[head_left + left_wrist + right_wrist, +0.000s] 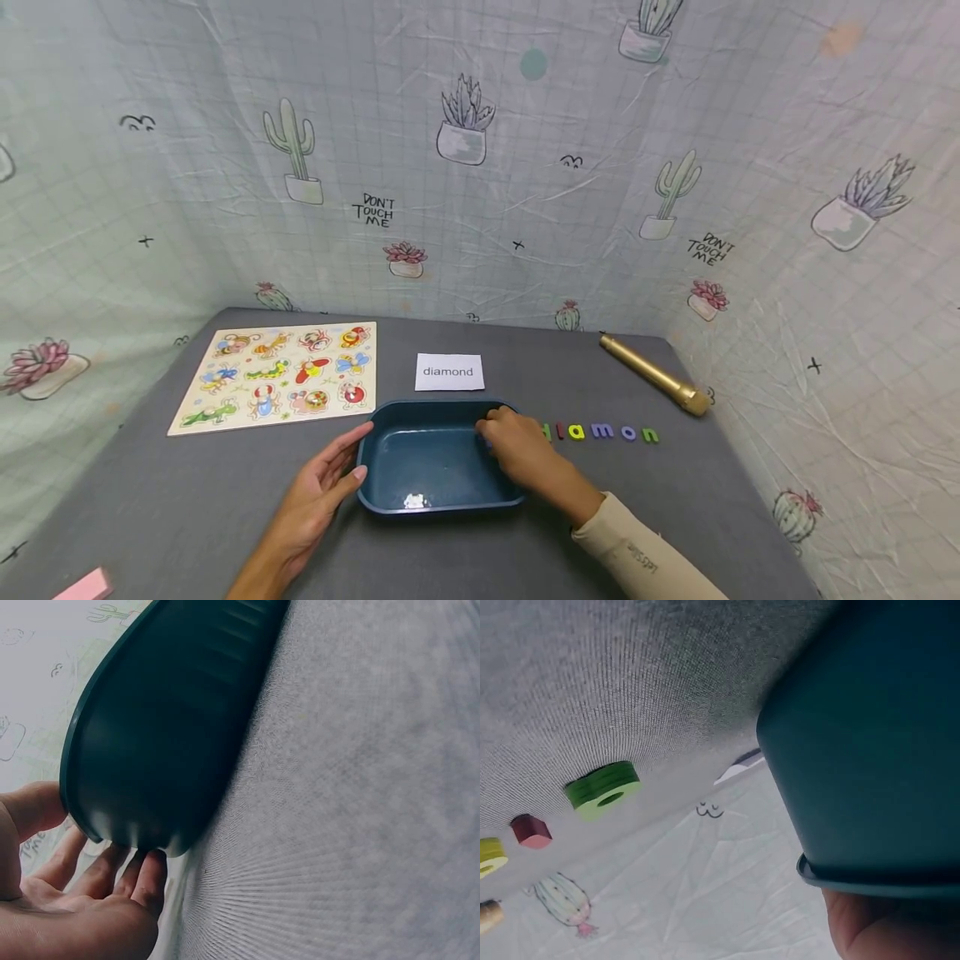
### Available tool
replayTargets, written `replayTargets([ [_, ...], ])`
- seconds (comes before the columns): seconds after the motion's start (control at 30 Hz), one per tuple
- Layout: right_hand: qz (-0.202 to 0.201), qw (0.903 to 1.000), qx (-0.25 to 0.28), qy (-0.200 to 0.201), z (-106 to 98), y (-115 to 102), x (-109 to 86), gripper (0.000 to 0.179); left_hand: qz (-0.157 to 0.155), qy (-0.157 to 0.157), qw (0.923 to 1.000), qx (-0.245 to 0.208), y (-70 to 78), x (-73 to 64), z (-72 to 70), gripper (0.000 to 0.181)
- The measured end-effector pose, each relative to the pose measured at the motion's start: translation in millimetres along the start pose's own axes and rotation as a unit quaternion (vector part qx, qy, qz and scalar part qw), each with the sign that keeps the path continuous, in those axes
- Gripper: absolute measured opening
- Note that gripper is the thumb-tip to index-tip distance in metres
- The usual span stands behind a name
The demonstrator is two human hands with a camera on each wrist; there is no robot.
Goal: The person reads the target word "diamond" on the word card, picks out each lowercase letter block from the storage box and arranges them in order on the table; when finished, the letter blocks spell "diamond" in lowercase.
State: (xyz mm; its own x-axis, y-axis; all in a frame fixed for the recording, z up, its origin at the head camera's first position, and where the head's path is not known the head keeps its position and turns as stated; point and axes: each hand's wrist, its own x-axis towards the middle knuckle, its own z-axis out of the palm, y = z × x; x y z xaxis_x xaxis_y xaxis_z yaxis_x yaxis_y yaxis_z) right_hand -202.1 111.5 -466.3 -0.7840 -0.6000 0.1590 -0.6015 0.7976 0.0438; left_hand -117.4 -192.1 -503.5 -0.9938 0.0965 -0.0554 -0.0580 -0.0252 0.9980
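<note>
A dark blue tray (442, 507) stands on the grey table. My left hand (315, 492) is at its left end, thumb and fingertips against the outer wall and rim; the left wrist view shows the fingertips on the tray (165, 750). The right hand (517, 446) reaches over the right rim with its fingers bent down inside. A small blue-purple piece (490, 443) peeks out by its fingertips, mostly hidden; I cannot tell whether they pinch it. Right of this hand a row of letters reads "diamon", with a green d (547, 432) and a green n (650, 434) at its ends.
Behind the tray lies a white card (450, 384) printed "diamond". A wooden insect puzzle board (285, 375) is at the back left, a gold microphone (652, 375) at the back right. A pink block (85, 585) sits at the front left. Patterned cloth (510, 200) hangs behind the table.
</note>
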Motion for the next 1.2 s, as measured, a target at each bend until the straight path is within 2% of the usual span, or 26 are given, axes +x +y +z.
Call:
replayTargets([
  [0.1, -0.002, 0.9998, -0.020, 0.005, 3.0, -2.0, 1.2, 0.020, -0.004, 0.000, 1.0000, -0.001, 0.7, -0.2, -0.1, 0.060],
  [0.23, -0.001, 0.9997, -0.020, 0.015, 4.3, -3.3, 3.1, 0.017, -0.006, 0.002, 1.0000, -0.002, 0.6, -0.5, -1.0, 0.060],
  [0.4, -0.001, 0.9998, 0.016, 0.010, 4.7, -2.1, 3.0, 0.026, -0.004, 0.002, 1.0000, 0.001, -0.5, -0.1, -2.1, 0.060],
  [0.53, -0.016, 0.9983, 0.056, 0.007, 5.0, 2.9, 0.6, 0.030, -0.007, 0.002, 1.0000, 0.002, 0.0, 0.4, -1.9, 0.060],
  [0.77, -0.042, 0.9947, 0.091, -0.020, 0.7, 9.1, -2.7, 0.024, -0.003, 0.003, 1.0000, 0.002, 0.2, 0.6, -1.5, 0.061],
  [1.03, -0.031, 0.9965, 0.078, 0.005, 3.8, 6.6, -5.0, 0.021, -0.004, 0.000, 1.0000, 0.001, 1.6, 0.0, -1.1, 0.060],
  [1.2, -0.016, 0.9951, 0.093, 0.029, 2.6, 6.1, -6.8, 0.023, -0.008, 0.002, 1.0000, 0.001, 1.5, 0.5, -0.4, 0.060],
])
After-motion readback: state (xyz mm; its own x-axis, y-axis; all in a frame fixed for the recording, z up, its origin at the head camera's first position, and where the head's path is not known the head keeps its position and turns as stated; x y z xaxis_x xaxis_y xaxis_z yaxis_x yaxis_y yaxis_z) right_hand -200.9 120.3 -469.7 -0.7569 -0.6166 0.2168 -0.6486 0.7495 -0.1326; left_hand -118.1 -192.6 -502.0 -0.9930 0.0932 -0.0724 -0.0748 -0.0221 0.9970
